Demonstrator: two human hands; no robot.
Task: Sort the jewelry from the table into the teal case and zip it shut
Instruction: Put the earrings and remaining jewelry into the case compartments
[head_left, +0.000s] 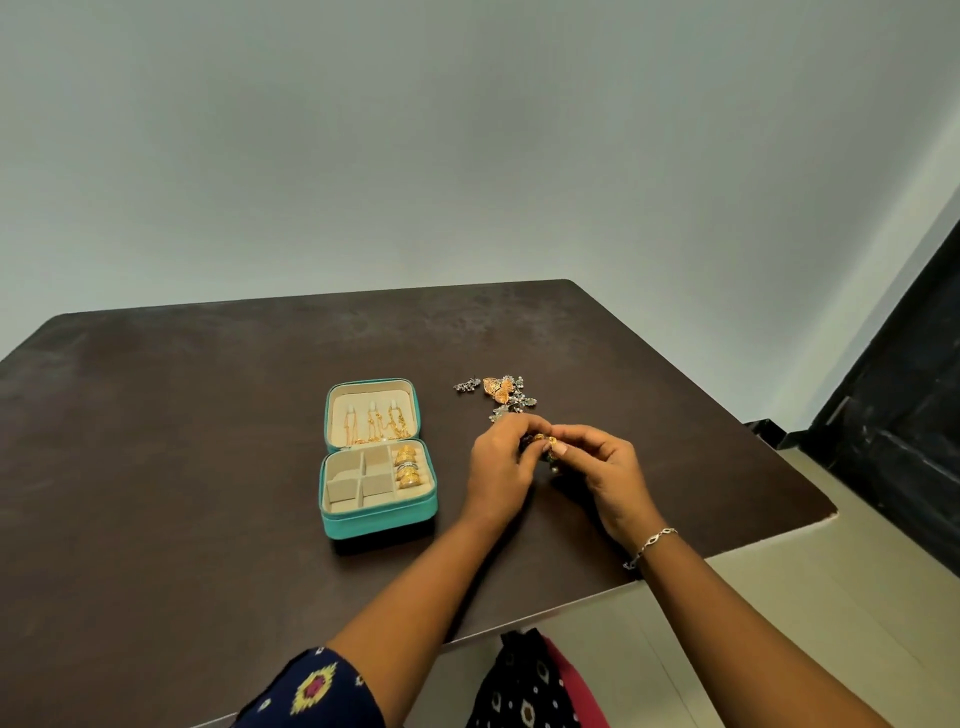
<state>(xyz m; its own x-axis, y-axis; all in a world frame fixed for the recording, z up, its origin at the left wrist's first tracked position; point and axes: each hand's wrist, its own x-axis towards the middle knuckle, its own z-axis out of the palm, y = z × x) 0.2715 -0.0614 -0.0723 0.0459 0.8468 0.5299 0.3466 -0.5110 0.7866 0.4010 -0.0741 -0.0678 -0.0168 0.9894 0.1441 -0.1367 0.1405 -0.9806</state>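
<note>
Teal case (378, 519) open, lengthwise near-to-far

Plain home room: dark table (208, 467), bare wall (467, 130), tiled floor (857, 571).

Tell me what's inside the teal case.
The teal case lid holds gold chains; gold rings sit in the base's right slot. The square compartments show only beige lining; the front wall hides the nearest floors.
</note>
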